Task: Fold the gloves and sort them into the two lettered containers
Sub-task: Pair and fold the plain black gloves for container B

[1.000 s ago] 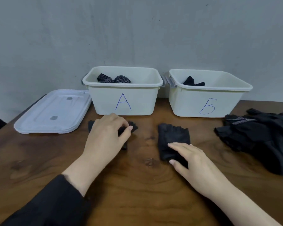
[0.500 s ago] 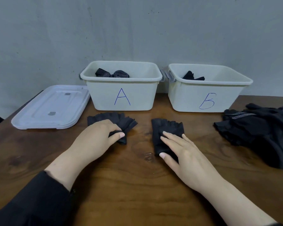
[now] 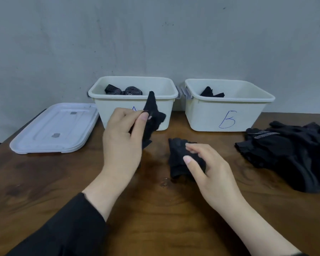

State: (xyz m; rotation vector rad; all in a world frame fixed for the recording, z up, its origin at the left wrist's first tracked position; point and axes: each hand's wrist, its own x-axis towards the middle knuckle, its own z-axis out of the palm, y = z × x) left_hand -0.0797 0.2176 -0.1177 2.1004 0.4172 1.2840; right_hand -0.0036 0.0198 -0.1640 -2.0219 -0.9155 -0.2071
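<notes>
Left hand (image 3: 124,137) pinching raised glove (image 3: 152,115) (hiding letter A), right hand (image 3: 209,169) gripping tabletop glove (image 3: 177,156).

Glossy wood table (image 3: 155,209), matt cloth gloves (image 3: 294,154)

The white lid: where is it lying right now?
In the head view the white lid lies flat on the wooden table at far left, just left of container A, untouched by either hand.
</notes>
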